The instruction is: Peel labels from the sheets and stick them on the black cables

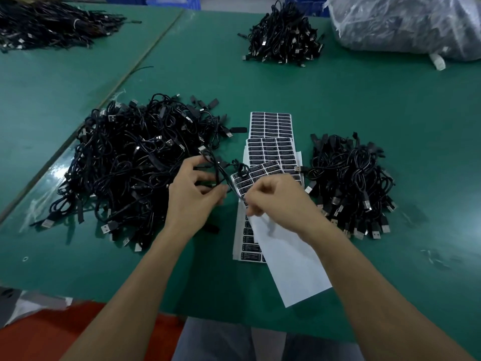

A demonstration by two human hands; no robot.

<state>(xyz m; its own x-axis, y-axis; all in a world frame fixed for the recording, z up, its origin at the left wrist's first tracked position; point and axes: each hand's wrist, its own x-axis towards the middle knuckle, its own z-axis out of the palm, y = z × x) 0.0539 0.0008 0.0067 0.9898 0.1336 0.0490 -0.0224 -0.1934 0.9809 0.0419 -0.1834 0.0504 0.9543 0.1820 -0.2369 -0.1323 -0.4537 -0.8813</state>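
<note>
Head view | left hand (194,194) grips black cable (221,173) | right hand (276,199) pinches it | plastic bag (403,24) holds cables

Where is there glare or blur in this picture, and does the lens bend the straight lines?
Head view: pale glare lies on the green table left of the large cable pile; the table seam bows slightly from wide-angle distortion; the right hand is slightly motion-blurred; the print on the label sheets is too soft to read.
</note>
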